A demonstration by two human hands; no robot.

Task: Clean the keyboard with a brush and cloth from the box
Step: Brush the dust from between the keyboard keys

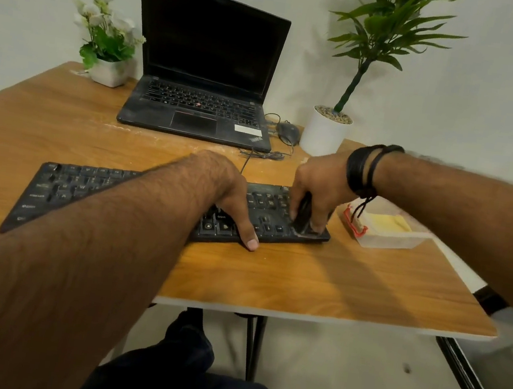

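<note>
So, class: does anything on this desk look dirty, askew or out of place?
Yes. A pale dusty smear streaks the table in front of the laptop, whose palm rest looks dusty too. The keyboard lies slightly askew to the table's front edge.

Open desk (302,283) surface runs along the near edge, in front of the keyboard (61,190). A clear box (387,236) stands just beside the keyboard's right end. Behind, the laptop (201,87), mouse (288,132) with loose cable (264,155), and two potted plants (324,134) block the rear; bare desk lies far left.
</note>
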